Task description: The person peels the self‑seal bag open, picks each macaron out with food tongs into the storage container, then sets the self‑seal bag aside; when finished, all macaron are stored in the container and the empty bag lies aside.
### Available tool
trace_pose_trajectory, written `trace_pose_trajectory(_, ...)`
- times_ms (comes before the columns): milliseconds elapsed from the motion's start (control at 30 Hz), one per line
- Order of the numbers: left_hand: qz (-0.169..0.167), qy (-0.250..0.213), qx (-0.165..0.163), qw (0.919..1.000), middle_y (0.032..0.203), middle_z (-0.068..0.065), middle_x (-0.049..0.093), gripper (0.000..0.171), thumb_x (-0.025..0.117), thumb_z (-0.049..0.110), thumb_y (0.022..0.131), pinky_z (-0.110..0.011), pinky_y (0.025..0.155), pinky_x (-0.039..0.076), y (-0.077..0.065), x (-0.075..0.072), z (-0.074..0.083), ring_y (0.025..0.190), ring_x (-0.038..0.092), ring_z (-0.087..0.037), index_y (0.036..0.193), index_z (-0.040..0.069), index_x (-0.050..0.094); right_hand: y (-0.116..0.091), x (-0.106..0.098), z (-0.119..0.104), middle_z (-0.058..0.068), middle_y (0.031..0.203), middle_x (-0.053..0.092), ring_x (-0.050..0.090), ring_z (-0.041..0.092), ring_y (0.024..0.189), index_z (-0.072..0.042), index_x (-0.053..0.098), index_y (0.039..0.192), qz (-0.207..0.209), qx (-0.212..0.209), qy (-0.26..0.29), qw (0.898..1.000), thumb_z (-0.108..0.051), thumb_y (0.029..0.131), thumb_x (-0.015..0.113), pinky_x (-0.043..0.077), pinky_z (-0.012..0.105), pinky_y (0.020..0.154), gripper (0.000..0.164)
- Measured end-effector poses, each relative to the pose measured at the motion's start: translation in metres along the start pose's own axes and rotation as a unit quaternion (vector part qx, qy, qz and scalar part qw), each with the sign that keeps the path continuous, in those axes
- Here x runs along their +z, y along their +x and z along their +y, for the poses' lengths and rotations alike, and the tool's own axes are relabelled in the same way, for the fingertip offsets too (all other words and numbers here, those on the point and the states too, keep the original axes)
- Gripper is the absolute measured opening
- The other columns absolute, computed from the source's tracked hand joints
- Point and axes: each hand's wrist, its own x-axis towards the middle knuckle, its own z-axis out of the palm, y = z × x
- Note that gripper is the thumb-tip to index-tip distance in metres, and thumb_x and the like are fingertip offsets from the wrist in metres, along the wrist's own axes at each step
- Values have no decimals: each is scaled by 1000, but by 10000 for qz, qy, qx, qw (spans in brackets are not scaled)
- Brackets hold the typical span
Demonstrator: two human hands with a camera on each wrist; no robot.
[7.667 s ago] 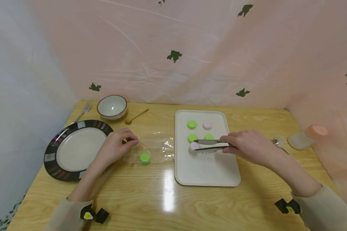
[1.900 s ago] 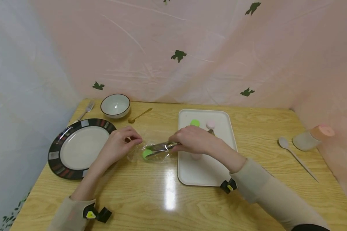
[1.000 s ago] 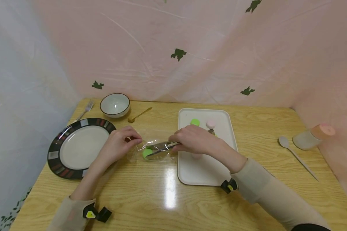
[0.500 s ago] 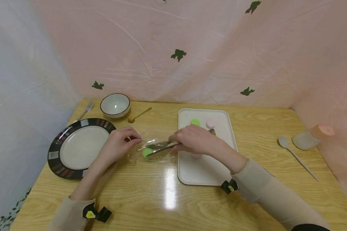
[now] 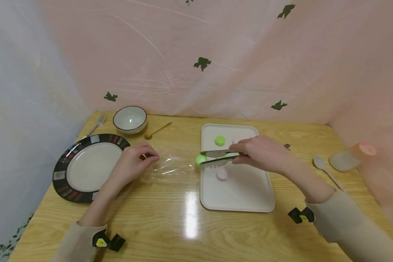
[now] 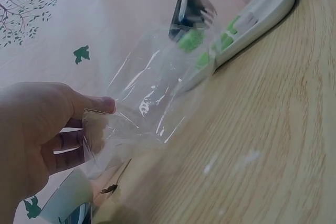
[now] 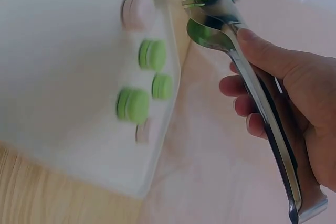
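My left hand [image 5: 133, 160] pinches the edge of a clear plastic bag [image 5: 173, 169] between thumb and fingers; the left wrist view shows its film stretching toward the tray. My right hand [image 5: 260, 152] grips metal serving tongs [image 7: 262, 103], one arm fork-like and the other spoon-like. At their tips is a green macaron [image 5: 201, 159], by the bag's right end and the tray's left rim. On the white tray [image 5: 239, 198] sit several more macarons, among them a green macaron [image 5: 220, 141] and a pink macaron [image 5: 221, 174]. The hand and tongs partly cover others.
A dark-rimmed plate [image 5: 91, 167] lies left of my left hand. Behind it are a fork [image 5: 98, 122], a bowl [image 5: 130, 120] and a small golden spoon [image 5: 158, 130]. At right lie a grey spoon [image 5: 329, 173] and a jar with an orange lid [image 5: 350, 157].
The green macaron lay in the bag earlier, where the tongs then reached it. Now my right hand has drawn the tongs and macaron rightward to the tray's edge. My left hand has stayed put.
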Motion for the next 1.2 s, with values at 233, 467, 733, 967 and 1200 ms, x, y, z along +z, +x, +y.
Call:
trace_pose_trajectory(233,142,0,-6,9999,83,12,65,7,71,26,84,-19,63,52,-1,2,-4,73,59,-2,83,19,72,-55,-7,29,-18,80,61,44,-1,58,-28,66,106,97,578,-85,9982,-39,86,66,36,18,53,23)
trace_pose_trajectory(467,192,25,-50,9998,82,11,65,8,72,25,84,-19,63,52,0,2,-3,73,60,-2,83,18,72,-96,7,41,-21,75,59,39,-8,54,-27,67,102,478,433,-422,9970,-36,79,73,33,15,48,25)
trace_pose_trajectory(733,195,-78,-75,9998,83,10,65,5,72,22,83,-19,62,52,1,3,0,72,60,-3,84,17,73,-113,20,42,-23,73,56,40,-10,56,-30,64,99,523,511,-601,9955,-37,78,75,33,15,46,26)
trace_pose_trajectory(967,170,-22,-152,9997,84,10,65,5,72,22,83,-19,63,53,1,2,-1,73,60,-3,84,18,72,-110,25,44,-23,72,54,38,-8,55,-29,65,100,545,469,-732,9947,-39,78,74,31,16,46,26)
trace_pose_trajectory(1200,171,8,-123,9998,84,10,65,6,72,24,84,-20,63,53,1,1,-3,73,60,-3,84,18,72,-107,29,46,-23,73,55,39,-7,55,-28,66,101,446,458,-690,9956,-38,77,75,34,15,48,27)
